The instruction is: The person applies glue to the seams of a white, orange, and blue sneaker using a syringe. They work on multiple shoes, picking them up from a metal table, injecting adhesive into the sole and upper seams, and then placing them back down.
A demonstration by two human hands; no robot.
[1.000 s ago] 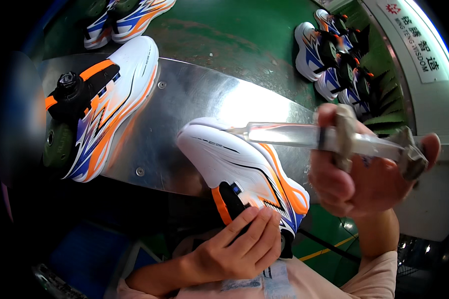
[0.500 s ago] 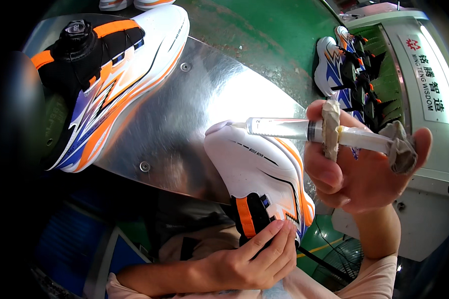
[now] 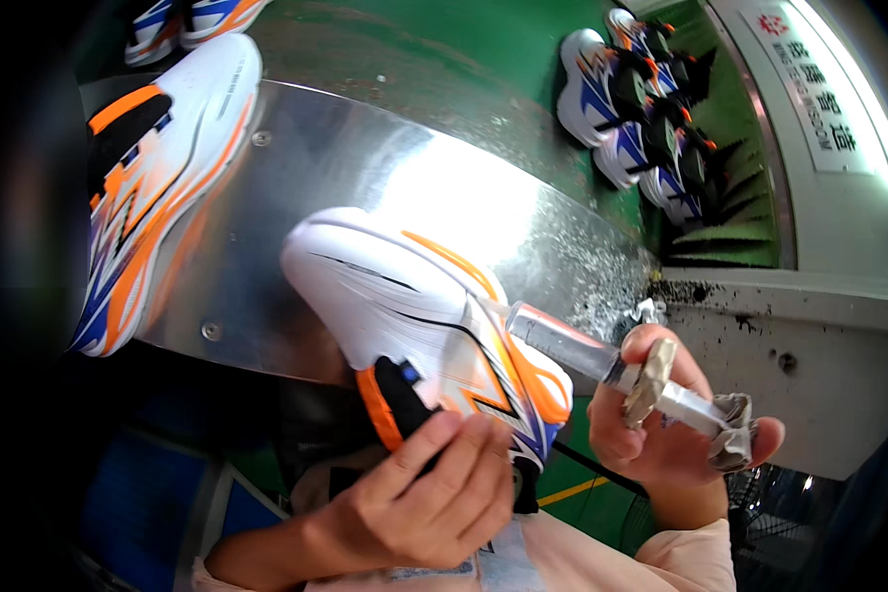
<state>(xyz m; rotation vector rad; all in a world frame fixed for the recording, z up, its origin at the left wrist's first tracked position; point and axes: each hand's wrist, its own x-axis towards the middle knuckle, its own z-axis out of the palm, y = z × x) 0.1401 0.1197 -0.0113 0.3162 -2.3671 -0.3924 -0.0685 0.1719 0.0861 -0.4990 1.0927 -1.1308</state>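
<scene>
A white, orange and blue sneaker [image 3: 390, 281] lies on its way across the metal plate's near edge, its toe pointing to the far left. My left hand [image 3: 429, 498] is closed around its ankle part, fingers over the side by the black and orange strap. In my right hand [image 3: 651, 424] is a clear syringe [image 3: 565, 343], with tape wrapped round its finger flange and plunger end. Its thin tip meets the sneaker's side at the seam between the white upper and the sole. The heel is partly hidden by my left hand.
A second sneaker [image 3: 168, 178] stands on the metal plate [image 3: 286, 158] at the left. Several matching sneakers [image 3: 602, 94] are on a green belt at the far right, entering a pale machine [image 3: 740, 316]. More shoes [image 3: 202, 20] show at the far left.
The syringe tip has gone from the sneaker's toe to its side, near the sole seam. My right hand has come nearer and lower. The whole view has shifted too.
</scene>
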